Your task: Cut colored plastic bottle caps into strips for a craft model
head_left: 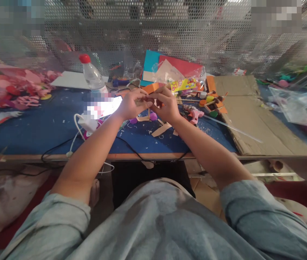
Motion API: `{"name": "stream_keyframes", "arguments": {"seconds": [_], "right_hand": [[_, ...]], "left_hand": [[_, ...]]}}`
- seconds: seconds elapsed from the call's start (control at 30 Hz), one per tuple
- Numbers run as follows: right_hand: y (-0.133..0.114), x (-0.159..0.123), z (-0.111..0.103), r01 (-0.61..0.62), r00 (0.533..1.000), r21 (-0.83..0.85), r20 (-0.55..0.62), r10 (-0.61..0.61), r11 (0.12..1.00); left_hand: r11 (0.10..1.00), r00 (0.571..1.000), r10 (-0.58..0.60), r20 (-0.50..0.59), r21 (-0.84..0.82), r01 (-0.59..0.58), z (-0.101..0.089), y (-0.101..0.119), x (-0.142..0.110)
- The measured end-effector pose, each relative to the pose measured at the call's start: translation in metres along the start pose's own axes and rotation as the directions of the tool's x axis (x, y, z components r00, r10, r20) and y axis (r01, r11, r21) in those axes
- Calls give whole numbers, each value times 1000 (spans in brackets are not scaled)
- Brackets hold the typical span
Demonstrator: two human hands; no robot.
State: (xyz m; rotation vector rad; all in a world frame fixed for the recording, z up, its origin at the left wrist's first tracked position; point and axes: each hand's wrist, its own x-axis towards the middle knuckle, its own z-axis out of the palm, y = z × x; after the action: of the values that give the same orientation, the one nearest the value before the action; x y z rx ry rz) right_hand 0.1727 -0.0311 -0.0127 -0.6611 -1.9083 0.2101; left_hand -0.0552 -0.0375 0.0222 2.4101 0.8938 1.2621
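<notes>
Above the blue work surface (69, 137), my left hand (135, 103) and my right hand (166, 105) meet with fingertips pinched together. Whatever is between them is small and mostly hidden by the fingers. An orange folded piece (151, 87) shows just behind the fingertips; I cannot tell whether they touch it. Beneath the hands are a purple round piece (153, 116) and a beige strip (161, 130), with small scraps around. Right of my right hand lies a pink glue gun (196, 114). Beside my left wrist is a phone (110, 107) with a bright screen.
A red-capped plastic bottle (93, 76) stands at back left, near a heap of pink pieces (15, 85). Coloured sheets (182, 65) lean against the perforated metal screen (131, 32). Cardboard (261, 122) covers the right side. A black cable (131, 148) crosses the front edge.
</notes>
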Motion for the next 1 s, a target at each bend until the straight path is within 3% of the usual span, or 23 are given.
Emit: {"name": "stream_keyframes", "arguments": {"seconds": [0.33,0.8,1.0], "right_hand": [[-3,-2,2,42,999,12,-12,-42,999],[-11,-2,2,71,997,27,34,-72,997],[-6,-3,5,80,997,0,20,-80,997]], "left_hand": [[1000,1000,-2,-6,15,2,-1,-1,-2],[984,999,-47,28,-170,51,-4,-2,0],[989,999,-41,14,-144,43,-2,-4,0]]}}
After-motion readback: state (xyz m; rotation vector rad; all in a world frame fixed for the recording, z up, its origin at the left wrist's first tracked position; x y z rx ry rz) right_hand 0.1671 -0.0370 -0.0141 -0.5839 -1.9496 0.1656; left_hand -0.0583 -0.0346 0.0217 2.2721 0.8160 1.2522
